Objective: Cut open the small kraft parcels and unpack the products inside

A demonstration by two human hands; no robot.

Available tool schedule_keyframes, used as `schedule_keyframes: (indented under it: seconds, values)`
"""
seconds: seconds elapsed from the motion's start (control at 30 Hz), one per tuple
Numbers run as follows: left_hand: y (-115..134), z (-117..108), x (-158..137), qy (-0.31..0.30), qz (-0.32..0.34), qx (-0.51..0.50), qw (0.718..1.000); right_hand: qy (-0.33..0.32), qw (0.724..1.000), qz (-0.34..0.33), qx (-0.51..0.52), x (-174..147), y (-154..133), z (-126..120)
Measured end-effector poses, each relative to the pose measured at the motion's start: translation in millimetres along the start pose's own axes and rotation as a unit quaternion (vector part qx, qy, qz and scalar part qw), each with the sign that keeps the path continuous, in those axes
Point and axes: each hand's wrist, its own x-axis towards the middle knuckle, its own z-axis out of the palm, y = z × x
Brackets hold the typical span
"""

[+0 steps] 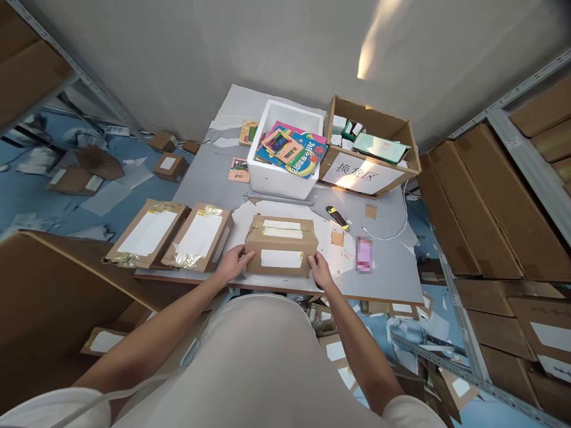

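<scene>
A taped brown cardboard box (282, 244) with white labels lies at the table's front edge, right before me. My left hand (235, 263) grips its left side, thumb against the front. At the lower right corner my right hand (320, 271) grips the other side, its fingers partly hidden. Just left of my left hand lies a taped cardboard parcel (213, 223), and another parcel (134, 260) is beside it. A black and yellow box cutter (338, 217) rests on the table beyond my right hand.
On the grey table (388, 270) stand a white foam box (279, 180) with books and an open carton (325, 172) of small boxes. A pink blurred object (364, 255) and a white cable (392, 236) lie right. Shelves (495, 125) and floor cartons (171, 166) surround the table.
</scene>
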Motion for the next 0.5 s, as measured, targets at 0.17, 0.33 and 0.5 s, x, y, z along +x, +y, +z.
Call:
schedule_keyframes:
  seconds: [0.17, 0.33, 0.5]
  values:
    - [6.1, 4.4, 11.5, 0.035, -0.001, 0.044, 0.998, 0.012, 0.995, 0.002, -0.096, 8.2, -14.9, -2.0]
    - [-10.3, 15.5, 21.1, 0.033, -0.014, -0.01, 0.999, 0.018, 0.998, 0.011, -0.067, 6.6, -8.8, 2.3]
    - [-33.0, 23.1, 4.1, 0.03, -0.064, -0.126, 0.989, 0.031, 0.998, 0.045, 0.018, -13.7, 14.2, 4.9]
